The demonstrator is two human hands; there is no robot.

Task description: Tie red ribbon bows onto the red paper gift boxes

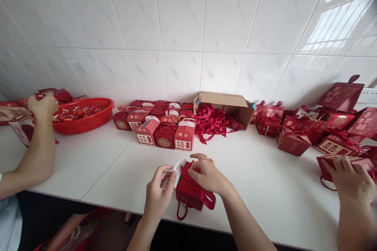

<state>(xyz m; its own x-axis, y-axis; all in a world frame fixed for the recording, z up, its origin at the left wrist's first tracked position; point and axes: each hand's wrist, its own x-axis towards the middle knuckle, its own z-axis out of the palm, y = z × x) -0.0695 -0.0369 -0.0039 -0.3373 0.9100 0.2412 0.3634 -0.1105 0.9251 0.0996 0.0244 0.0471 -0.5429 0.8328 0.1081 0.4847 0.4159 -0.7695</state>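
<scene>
A small red gift box point(188, 194) lies tilted on the table near its front edge, a red cord loop hanging from its near side. My left hand point(160, 189) pinches the box's white-backed flap point(178, 169) between thumb and fingers. Across the box top runs a red ribbon point(198, 188), its looped end falling to the right. The fingers of my right hand point(206, 172) are closed on this ribbon by the flap; the fingertips are partly hidden.
Behind stand rows of red gift boxes point(166, 136) and a cardboard carton point(244, 115) spilling red ribbons point(207, 119). A red basin point(88, 123) of wrapped sweets is at left. Co-workers' hands point(47, 106) work at left, and another person's hand point(352, 178) holds a box at right, near piled boxes point(294, 141).
</scene>
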